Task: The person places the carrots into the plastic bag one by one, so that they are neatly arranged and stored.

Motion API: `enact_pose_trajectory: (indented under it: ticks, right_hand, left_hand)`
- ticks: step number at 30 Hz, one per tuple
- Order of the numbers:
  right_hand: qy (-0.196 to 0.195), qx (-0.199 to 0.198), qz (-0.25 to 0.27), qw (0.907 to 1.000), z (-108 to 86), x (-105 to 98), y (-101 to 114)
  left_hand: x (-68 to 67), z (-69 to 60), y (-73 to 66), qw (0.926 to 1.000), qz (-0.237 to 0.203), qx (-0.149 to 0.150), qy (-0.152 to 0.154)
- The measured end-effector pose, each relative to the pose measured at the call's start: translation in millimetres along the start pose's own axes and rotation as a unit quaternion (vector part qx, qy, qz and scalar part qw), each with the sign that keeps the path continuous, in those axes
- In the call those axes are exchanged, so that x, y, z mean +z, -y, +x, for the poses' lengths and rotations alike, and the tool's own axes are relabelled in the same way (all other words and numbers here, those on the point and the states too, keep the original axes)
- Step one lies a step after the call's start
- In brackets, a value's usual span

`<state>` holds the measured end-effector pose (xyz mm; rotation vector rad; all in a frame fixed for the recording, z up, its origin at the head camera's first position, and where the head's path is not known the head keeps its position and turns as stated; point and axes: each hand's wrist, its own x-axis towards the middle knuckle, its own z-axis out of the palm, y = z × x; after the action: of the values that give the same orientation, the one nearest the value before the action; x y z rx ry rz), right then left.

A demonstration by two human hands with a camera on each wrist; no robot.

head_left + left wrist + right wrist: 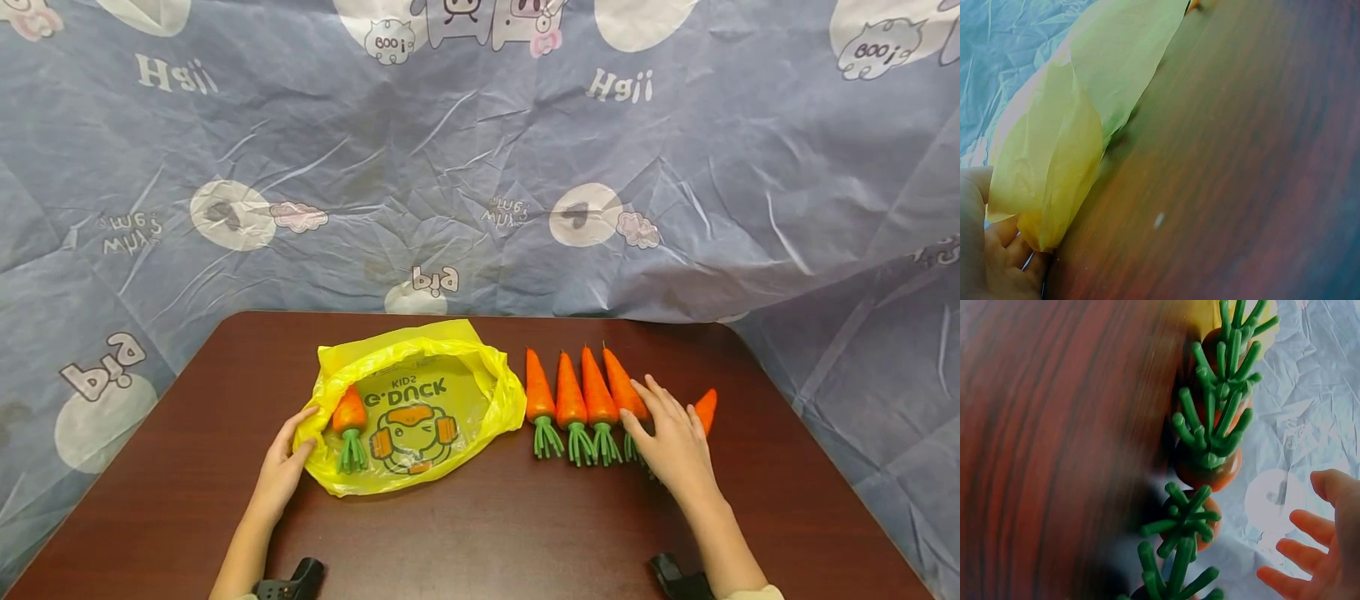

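At the right end of a row of orange carrots (pixel 598 400), the right hand (pixel 671 433) hangs with its fingers (pixel 1300 553) spread; whether it touches the carrot beneath cannot be told. It covers the lower part of the fourth carrot and most of a fifth, whose pointed tip (pixel 706 410) shows beyond the knuckles; in the right wrist view the nearest green tops (pixel 1179 569) are cut off by the lower edge. The left hand (pixel 279 467) pinches the left rim of a yellow plastic bag (pixel 487 425) between thumb and fingers, some fingertips hidden behind the plastic. Inside the bag, near that hand, lies one carrot (pixel 349 412), its tip out of sight under the rim. On the bag, inverted print reads "KIDS" and "DUCK", the character before "DUCK" hard to make out, with a duck face in headphones. Both black wrist devices (pixel 292 581) are cut off at the bottom of the head view. Behind the dark table (pixel 480 542), a grey-blue cloth (pixel 465 158) carries "BOO" and other lettering, some inverted, some lost in creases.
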<state>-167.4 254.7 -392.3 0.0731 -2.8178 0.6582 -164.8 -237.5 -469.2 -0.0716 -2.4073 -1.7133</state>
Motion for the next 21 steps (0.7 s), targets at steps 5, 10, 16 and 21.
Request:
enact_pose_trajectory:
  ticks: [5,10,16,21]
  right_hand:
    - [-0.008,0.006,-0.007,0.9999,-0.7,-0.6,-6.0]
    - [-0.010,0.013,-0.009,0.9998,-3.2,0.4,-14.8]
    - [0.003,0.033,-0.014,0.9994,-6.7,-2.9,-29.8]
    - [0.026,0.061,-0.012,0.9978,-9.3,-6.3,-39.6]
  left_hand:
    - [-0.2,-0.1,-0.4,1.0000,-0.001,-0.001,0.002]
    - [-1.4,-0.8,-1.1,1.0000,0.003,-0.005,0.005]
    - [-1.1,-1.0,-1.4,0.9999,0.003,-0.010,0.006]
    - [-0.5,0.0,-1.6,0.9999,0.003,-0.010,0.005]
